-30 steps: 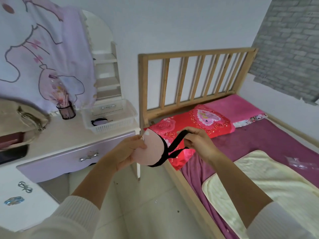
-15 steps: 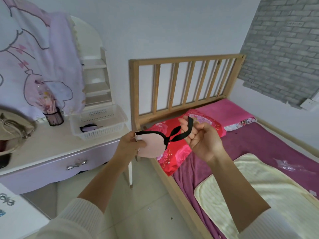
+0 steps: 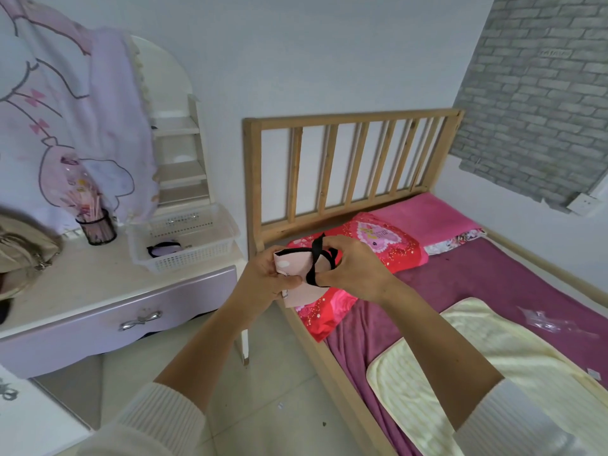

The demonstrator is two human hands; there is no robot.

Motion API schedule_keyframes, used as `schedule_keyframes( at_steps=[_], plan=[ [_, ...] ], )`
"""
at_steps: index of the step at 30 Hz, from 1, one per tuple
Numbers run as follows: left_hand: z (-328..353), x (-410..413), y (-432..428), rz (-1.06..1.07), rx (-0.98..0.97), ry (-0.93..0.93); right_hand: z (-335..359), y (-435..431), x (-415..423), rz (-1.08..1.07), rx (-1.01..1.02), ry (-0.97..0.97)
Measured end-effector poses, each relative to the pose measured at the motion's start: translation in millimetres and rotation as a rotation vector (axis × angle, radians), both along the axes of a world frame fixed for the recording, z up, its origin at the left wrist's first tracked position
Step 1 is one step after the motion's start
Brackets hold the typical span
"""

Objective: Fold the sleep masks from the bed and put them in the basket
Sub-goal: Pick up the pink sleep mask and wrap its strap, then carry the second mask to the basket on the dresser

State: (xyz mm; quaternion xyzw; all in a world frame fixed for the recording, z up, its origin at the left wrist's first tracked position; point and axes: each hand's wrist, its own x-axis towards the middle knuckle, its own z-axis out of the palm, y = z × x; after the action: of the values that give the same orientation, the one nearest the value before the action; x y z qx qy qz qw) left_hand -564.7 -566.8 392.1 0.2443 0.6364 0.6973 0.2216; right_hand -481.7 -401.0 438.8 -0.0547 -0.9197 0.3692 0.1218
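I hold a pink sleep mask [image 3: 294, 263], folded over, in front of me above the bed's near corner. My left hand [image 3: 265, 281] pinches its left side. My right hand [image 3: 353, 269] grips the mask's black strap [image 3: 316, 258], which crosses the folded mask. A white plastic basket [image 3: 197, 255] stands on the dresser to the left, with another sleep mask [image 3: 164, 249], lilac with a black strap, lying inside it. The bed [image 3: 460, 291] has a purple sheet; I see no loose masks on it.
A white and lilac dresser [image 3: 108, 291] stands left of the wooden headboard [image 3: 348, 166]. On it are a black pen holder [image 3: 97, 227] and a beige bag [image 3: 23, 248]. A red pillow [image 3: 388, 248], a pink pillow [image 3: 427, 215] and a cream blanket [image 3: 477, 373] lie on the bed.
My right hand has come in close to the left, bringing the black strap across the folded mask. The view has turned slightly toward the bed.
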Motion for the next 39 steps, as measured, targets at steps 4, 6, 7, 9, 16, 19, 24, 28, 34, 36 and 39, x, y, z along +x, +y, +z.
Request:
schedule_keyframes(
  at_steps=[4,6,7,9,16,19,24,28,34,36,39],
  plan=[
    [2,-4,-7,-0.007,-0.023,0.032,-3,-2,-4,0.038,-0.074,-0.034],
    [3,-5,-11,-0.004,-0.047,0.037,-6,-3,-6,0.025,-0.118,-0.027],
    [5,-5,-12,0.017,-0.046,0.059,-8,-4,-7,0.003,-0.111,-0.016],
    [7,-2,-13,0.211,-0.087,0.231,-12,-6,-9,-0.045,-0.070,0.008],
    [16,6,-11,0.132,-0.327,0.433,-11,-25,-17,-0.095,0.085,0.020],
    [12,-6,-14,0.252,-0.338,0.408,-13,-28,-17,-0.071,0.126,0.011],
    [-4,-33,-37,0.488,-0.303,-0.040,-22,-34,-17,0.012,-0.064,0.117],
    [-18,-41,-59,0.477,-0.293,-0.264,-32,-48,-31,-0.049,-0.363,0.178],
    [-12,-69,-92,0.398,-0.231,-0.310,-36,-71,-67,0.031,-0.395,-0.070],
    [-15,-83,-104,0.371,-0.227,-0.313,-40,-78,-84,0.048,-0.439,-0.149],
    [-24,-105,-116,0.384,-0.194,-0.373,-45,-89,-122,0.066,-0.467,-0.240]
  ],
)
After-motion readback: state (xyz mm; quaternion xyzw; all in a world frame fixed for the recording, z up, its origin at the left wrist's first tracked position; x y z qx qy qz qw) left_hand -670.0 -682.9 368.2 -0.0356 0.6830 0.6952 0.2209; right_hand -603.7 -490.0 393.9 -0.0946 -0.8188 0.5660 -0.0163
